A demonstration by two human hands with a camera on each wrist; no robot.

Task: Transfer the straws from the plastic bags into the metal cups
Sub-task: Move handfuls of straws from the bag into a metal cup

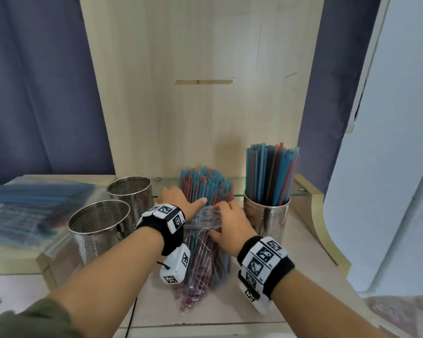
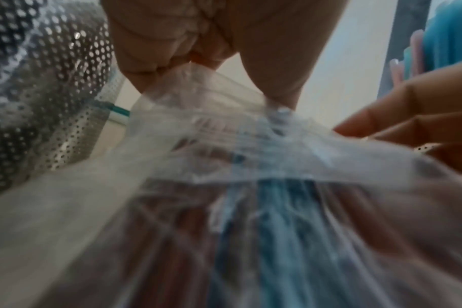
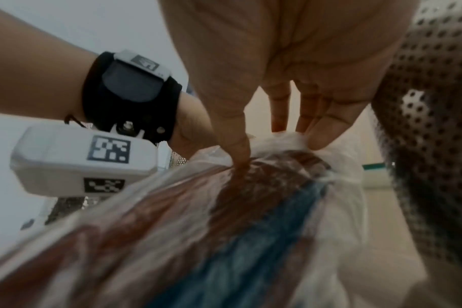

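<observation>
A clear plastic bag (image 1: 203, 262) of red and blue straws (image 1: 203, 184) stands on the counter, its straws sticking out of the open top. My left hand (image 1: 178, 198) grips the bag's bunched rim (image 2: 224, 145) on the left side, thumb across the front. My right hand (image 1: 230, 223) pinches the bunched rim (image 3: 338, 158) between thumb and fingers on the right. Two empty perforated metal cups (image 1: 130, 189) (image 1: 98, 220) stand just left of the bag. A third metal cup (image 1: 266, 218), full of upright straws (image 1: 271, 174), stands right of it.
Another bag of straws (image 1: 22, 211) lies flat on a raised glass-topped surface at far left. A wooden back panel (image 1: 200, 81) rises behind the cups, with blue curtains either side. The counter's curved gold edge (image 1: 327, 230) runs along the right.
</observation>
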